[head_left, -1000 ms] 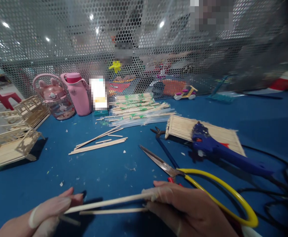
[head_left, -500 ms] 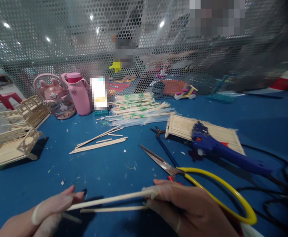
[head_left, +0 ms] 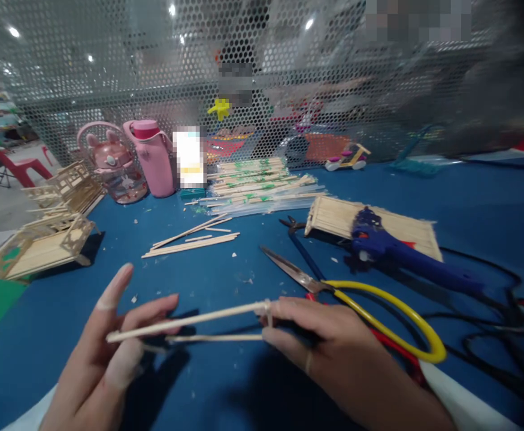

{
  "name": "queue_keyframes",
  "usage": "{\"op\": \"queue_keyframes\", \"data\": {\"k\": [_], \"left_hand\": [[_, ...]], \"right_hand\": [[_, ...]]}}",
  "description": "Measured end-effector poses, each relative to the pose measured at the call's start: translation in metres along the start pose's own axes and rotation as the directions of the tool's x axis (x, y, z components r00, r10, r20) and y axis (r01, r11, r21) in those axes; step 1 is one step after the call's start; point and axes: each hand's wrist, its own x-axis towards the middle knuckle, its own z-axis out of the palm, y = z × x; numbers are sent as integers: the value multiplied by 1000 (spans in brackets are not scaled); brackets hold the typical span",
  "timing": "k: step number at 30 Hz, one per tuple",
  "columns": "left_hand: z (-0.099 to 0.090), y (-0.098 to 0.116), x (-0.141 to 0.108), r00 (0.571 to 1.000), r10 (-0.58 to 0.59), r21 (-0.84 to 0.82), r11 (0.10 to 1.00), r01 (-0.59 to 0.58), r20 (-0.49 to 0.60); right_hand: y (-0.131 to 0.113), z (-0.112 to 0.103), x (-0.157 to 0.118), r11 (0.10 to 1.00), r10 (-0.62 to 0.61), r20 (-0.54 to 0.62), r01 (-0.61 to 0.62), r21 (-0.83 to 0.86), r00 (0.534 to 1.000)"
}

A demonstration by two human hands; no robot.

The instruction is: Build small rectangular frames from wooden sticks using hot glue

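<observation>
Stick frame [head_left: 190,321] at 7 o'clock; right hand [head_left: 333,338], 5 o'clock, pinches its near end. Left hand [head_left: 97,344], 8 o'clock, fingers spread, at the other end. Yellow-handled scissors [head_left: 322,284], 4 o'clock; blue glue gun [head_left: 400,251], 3; bundled sticks [head_left: 253,181], 12; pink bottle [head_left: 156,164], 10.

- Can't read any text, label, brand, number or sign anywhere in frame.
- Pixelated past reading on bright panel [head_left: 189,157], upper half, left of centre.

1 head-worn camera looks forward and down over the table [head_left: 199,278].
</observation>
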Motion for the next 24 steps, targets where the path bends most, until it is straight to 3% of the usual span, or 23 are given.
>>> {"op": "queue_keyframes", "data": {"k": [2, 4, 7, 16, 24], "left_hand": [[-2, 4, 6, 996, 0, -10, 1000, 1, 94], [-7, 2, 9, 976, -13, 106, 994, -10, 217], [-14, -3, 9, 952, 20, 274, 956, -108, 305], [-8, -4, 19, 957, -7, 302, 950, -84, 289], [-8, 7, 28, 965, -16, 215, 976, -42, 262]], "right_hand": [[2, 0, 2, 999, 9, 38, -7, -35, 999], [3, -1, 4, 999, 6, 57, -4, -49, 998], [4, -1, 7, 999, -24, 59, 26, -33, 998], [4, 4, 12, 998, -17, 74, 21, -62, 997], [-12, 6, 34, 969, -26, 300, 97, -226, 954]]}}
